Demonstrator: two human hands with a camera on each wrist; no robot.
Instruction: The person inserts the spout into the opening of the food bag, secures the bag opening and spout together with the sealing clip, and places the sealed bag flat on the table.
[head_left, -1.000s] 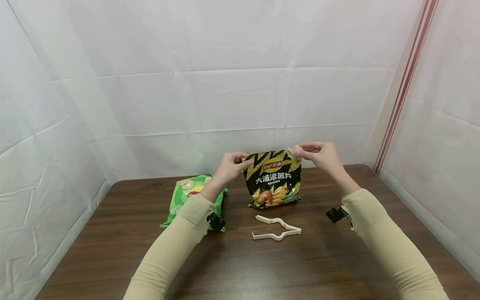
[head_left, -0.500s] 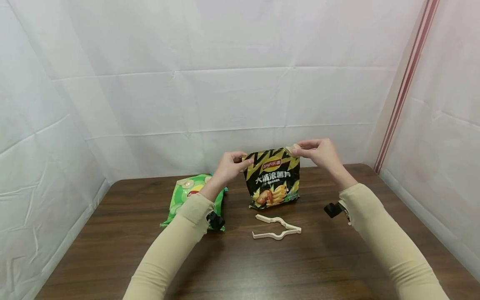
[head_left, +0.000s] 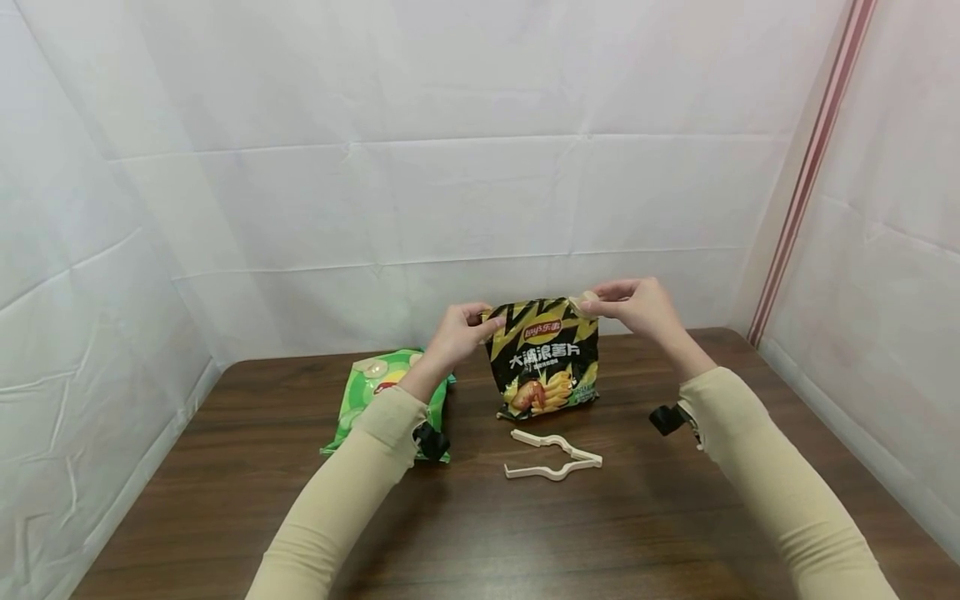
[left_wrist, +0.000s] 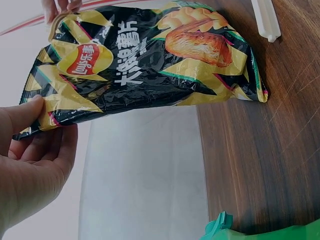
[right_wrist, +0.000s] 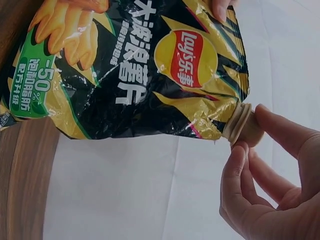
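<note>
A black-and-yellow chip bag point(head_left: 543, 362) hangs upright between both hands, its printed front facing the person. The left hand point(head_left: 453, 337) pinches one top corner; the right hand point(head_left: 641, 310) pinches a beige rounded piece point(right_wrist: 245, 126) fixed on the other. From here I can't tell whether the bag touches the surface point(head_left: 570, 542). Nearer than the hands, a spread cream clip point(head_left: 557, 476) lies flat. A green bag point(head_left: 367, 396) sits beside the left forearm.
</note>
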